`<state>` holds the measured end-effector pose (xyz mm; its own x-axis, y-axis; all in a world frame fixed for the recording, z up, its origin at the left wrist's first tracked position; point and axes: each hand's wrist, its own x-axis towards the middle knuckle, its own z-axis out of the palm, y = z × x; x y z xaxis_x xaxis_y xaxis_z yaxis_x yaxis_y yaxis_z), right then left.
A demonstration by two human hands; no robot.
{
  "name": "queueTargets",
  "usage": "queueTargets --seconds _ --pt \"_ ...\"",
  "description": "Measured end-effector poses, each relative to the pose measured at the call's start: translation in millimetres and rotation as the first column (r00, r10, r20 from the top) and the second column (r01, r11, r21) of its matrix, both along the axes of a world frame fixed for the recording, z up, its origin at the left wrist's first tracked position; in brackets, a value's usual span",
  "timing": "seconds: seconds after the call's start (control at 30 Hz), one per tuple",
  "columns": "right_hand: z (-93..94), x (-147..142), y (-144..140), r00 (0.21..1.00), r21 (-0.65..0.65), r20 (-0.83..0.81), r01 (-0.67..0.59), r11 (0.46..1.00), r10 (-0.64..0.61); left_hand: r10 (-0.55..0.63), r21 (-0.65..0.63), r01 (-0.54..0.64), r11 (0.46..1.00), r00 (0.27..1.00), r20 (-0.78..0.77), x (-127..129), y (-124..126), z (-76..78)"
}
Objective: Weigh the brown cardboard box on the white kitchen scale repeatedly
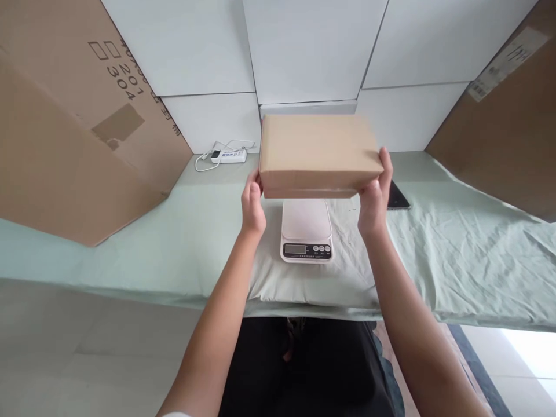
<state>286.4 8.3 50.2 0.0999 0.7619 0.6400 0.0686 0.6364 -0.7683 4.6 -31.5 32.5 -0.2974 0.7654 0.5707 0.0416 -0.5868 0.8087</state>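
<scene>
Both of my hands hold a brown cardboard box point(319, 145) up in the air, above and behind a white digital scale point(307, 223). My left hand point(254, 202) grips the box's left end, the thumb facing me and the other fingers mostly hidden. At the right end, my right hand point(376, 194) is closed on the lower corner, with fingers up along the side. The scale rests on the green cloth, its platform bare and its display point(296, 249) showing no readable digits. The box hides the scale's far edge.
A large cardboard panel point(87, 121) stands at the left, another point(508, 121) at the right. A white power strip point(230, 156) with a cable lies by the tiled wall. A dark flat device point(397, 197) lies behind my right hand. Green cloth point(208, 243) covers the table.
</scene>
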Motion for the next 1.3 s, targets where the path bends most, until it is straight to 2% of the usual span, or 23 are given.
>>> queueTargets --seconds 0.1,0.2,0.3,0.4,0.5,0.8,0.97,1.3 --pt "-3.9 -16 34 0.999 0.021 0.045 -0.026 0.999 0.025 0.034 -0.12 -0.026 0.992 0.997 0.066 -4 40 -16.8" --pt "-32.1 -26 59 0.998 -0.021 0.048 -0.04 0.999 0.041 0.077 -0.262 -0.044 0.964 0.99 0.118 -2 60 -42.5" --pt "-62.3 -25 74 0.997 -0.081 0.038 -0.064 0.995 0.068 0.069 -0.313 -0.026 0.949 0.99 0.127 -1 63 -54.9" --pt "-79.4 -20 84 0.997 -0.125 0.039 -0.061 0.99 0.066 0.064 -0.324 -0.017 0.946 0.989 0.135 -2 63 -55.3" --pt "-85.9 -15 91 0.996 -0.122 0.064 -0.049 0.991 0.057 0.077 -0.324 -0.025 0.946 0.986 0.15 -2 65 -55.6" --pt "-96.8 -11 104 0.999 -0.105 0.041 -0.017 0.994 0.022 0.065 -0.333 -0.018 0.943 0.989 0.131 -6 73 -63.0" --pt "-103.0 -11 111 0.999 -0.175 -0.035 -0.028 0.984 0.023 0.109 -0.359 -0.023 0.933 0.969 0.222 -14 82 -64.3" --pt "-104.8 -9 116 0.999 -0.215 -0.043 -0.039 0.976 0.031 0.059 -0.34 0.016 0.94 0.976 0.21 -11 78 -59.6"
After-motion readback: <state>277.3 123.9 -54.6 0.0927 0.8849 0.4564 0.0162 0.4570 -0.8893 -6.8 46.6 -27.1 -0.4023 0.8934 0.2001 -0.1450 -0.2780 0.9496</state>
